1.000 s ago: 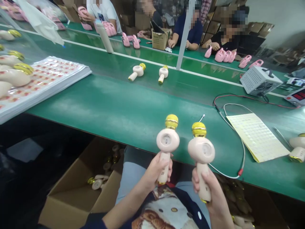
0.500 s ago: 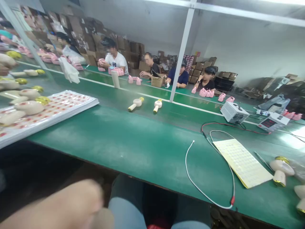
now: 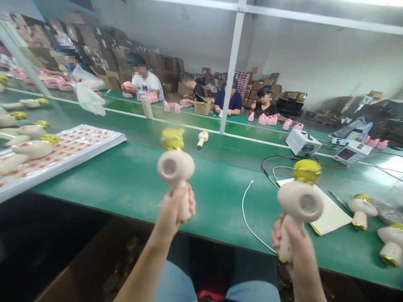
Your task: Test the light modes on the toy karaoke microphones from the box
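Observation:
My left hand (image 3: 174, 212) is closed round the handle of a cream toy microphone (image 3: 175, 164) with a gold top, held upright above the near edge of the green belt (image 3: 132, 180). My right hand (image 3: 294, 247) grips the handle of a second cream microphone (image 3: 300, 201) with a gold top, held upright over the belt's near right edge. Both toys are slightly blurred.
A stack of sticker sheets (image 3: 72, 147) with several microphones on it lies at left. A white cable (image 3: 247, 209), a yellow sheet (image 3: 330, 216), two more microphones (image 3: 360, 209) and power boxes (image 3: 304, 142) sit at right. One microphone (image 3: 201, 138) lies mid-belt. People work at the far side.
The camera tilted up and my hands dropped out of view half a second ago. Now both hands are raised again, each with a microphone, held wider apart than before.

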The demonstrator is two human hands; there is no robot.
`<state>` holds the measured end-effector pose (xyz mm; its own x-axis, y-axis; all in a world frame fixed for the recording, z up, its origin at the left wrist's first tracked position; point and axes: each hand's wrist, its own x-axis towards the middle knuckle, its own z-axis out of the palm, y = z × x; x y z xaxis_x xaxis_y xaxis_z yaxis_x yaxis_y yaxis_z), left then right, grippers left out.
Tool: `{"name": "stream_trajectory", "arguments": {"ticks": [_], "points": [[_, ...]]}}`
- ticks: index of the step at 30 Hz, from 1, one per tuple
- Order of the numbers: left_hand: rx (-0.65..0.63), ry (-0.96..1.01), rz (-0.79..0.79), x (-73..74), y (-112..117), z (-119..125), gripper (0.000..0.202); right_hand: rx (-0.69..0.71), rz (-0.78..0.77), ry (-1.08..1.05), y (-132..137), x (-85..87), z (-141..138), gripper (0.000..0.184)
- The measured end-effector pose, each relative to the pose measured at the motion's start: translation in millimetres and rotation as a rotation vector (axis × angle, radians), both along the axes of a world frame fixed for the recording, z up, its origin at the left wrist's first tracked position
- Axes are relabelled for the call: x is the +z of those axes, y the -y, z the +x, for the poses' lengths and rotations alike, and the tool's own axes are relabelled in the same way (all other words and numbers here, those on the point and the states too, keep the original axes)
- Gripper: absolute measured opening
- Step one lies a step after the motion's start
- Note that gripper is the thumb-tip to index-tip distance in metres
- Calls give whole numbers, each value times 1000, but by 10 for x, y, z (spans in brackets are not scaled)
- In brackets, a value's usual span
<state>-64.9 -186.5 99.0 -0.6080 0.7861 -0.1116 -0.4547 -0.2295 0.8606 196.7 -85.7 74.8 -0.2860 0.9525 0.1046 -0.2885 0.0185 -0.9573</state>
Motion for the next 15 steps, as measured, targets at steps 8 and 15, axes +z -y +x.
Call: {"name": "stream_trajectory", "arguments": {"ticks": [8, 15], "points": [[-536, 237, 0, -683, 117, 534, 35, 389, -415, -295, 391, -518, -247, 35], [-585, 305, 62, -794, 235, 777, 30, 427, -477, -302, 591, -503, -250, 30]]}}
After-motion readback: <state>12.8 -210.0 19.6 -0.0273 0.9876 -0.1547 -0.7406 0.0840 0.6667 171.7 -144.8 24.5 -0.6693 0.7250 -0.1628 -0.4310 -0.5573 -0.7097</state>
